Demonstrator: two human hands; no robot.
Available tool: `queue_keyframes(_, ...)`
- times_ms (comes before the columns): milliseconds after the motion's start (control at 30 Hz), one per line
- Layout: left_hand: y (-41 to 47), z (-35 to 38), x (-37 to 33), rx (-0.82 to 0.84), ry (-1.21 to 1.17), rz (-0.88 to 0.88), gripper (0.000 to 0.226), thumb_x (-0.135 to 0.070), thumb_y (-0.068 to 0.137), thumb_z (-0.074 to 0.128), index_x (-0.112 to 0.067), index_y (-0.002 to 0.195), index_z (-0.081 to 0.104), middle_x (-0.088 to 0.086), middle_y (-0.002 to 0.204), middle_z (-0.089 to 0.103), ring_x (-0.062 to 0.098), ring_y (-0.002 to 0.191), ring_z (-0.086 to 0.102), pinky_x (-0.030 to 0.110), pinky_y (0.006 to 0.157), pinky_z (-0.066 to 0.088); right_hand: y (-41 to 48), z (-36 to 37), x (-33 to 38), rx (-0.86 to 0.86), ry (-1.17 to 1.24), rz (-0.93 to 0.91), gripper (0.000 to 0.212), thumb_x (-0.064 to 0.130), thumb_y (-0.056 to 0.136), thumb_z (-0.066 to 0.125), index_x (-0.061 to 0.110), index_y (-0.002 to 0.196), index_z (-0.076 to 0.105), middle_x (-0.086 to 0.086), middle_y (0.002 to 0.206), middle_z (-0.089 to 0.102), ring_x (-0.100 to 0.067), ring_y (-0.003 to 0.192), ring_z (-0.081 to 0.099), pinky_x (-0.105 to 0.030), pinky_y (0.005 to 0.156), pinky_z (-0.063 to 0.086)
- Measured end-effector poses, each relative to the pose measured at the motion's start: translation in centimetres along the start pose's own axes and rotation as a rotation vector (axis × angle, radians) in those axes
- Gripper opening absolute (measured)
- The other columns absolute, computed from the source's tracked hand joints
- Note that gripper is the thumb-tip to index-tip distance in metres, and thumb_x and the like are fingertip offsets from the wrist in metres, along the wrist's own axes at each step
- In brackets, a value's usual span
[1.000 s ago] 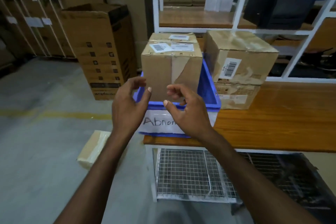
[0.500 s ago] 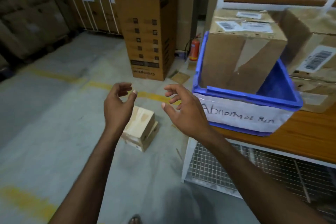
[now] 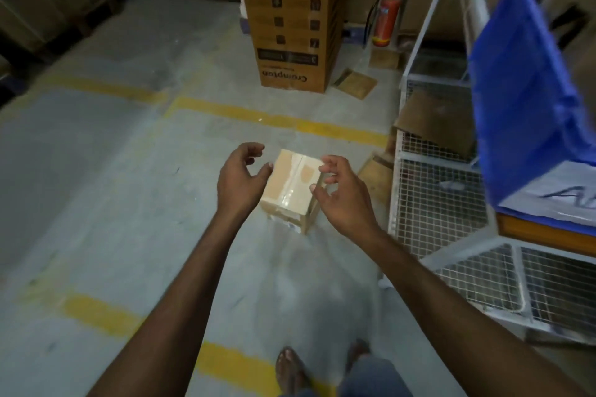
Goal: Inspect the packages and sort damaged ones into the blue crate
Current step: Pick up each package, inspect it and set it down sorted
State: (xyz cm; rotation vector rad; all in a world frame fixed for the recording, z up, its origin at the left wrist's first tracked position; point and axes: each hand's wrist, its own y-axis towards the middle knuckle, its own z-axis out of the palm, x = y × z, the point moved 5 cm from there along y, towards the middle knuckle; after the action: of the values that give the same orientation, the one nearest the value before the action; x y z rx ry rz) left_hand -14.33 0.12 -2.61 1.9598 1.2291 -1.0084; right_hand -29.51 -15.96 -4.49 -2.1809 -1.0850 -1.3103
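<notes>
On floor point(image 3: 113, 203) ahead, small taped package point(image 3: 290, 185). Above it, left grip point(image 3: 240, 182) and right grip point(image 3: 343, 200) spread, loosely curled, holding nothing. Clasp opposite sides, lift level, check every face.

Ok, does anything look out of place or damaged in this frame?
Yes: a small taped package lies on the concrete floor, askew, its lower edge looking ragged, between the left hand and right hand, which hold nothing. Loose cardboard scraps also litter the floor beside the wire rack.

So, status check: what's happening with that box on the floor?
Left hand, right hand: open, empty. Box on floor below them, not gripped. Nothing in the way.
</notes>
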Motion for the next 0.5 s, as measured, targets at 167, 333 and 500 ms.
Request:
queue_keyframes(167,4.9,1.5,6.6,0.05,0.032,-0.082,0.039,-0.024,0.087,0.079,-0.028,0.122,0.063,-0.01,0.123,0.067,0.012,0.109,0.062,0.031,0.087,0.051,4.8,6.4,-3.2,0.007,-0.047,0.1,0.061,0.018,0.087,0.077,0.027,0.14,0.047,0.01,0.126,0.063,-0.013,0.108,0.062,-0.036,0.094,0.052)
queue_keyframes(333,9.1,5.2,13.6,0.088,0.062,-0.139,0.044,-0.025,0.09,0.078,-0.026,0.13,0.06,-0.006,0.132,0.063,0.016,0.117,0.061,0.037,0.093,0.053,9.7,12.3,-8.6,0.012,-0.095,0.194,0.055,0.025,0.088,0.075,0.029,0.137,0.049,0.004,0.131,0.064,-0.019,0.118,0.061,-0.041,0.099,0.05)
queue_keyframes(500,11.6,10.7,22.6,0.133,0.06,-0.227,0.048,-0.022,0.093,0.072,-0.025,0.138,0.055,-0.002,0.141,0.057,0.021,0.127,0.056,0.044,0.103,0.05,13.5,18.6,-16.2,0.054,-0.158,0.321,0.057,0.026,0.093,0.071,0.021,0.145,0.049,0.0,0.144,0.059,-0.025,0.132,0.055,-0.042,0.108,0.045)
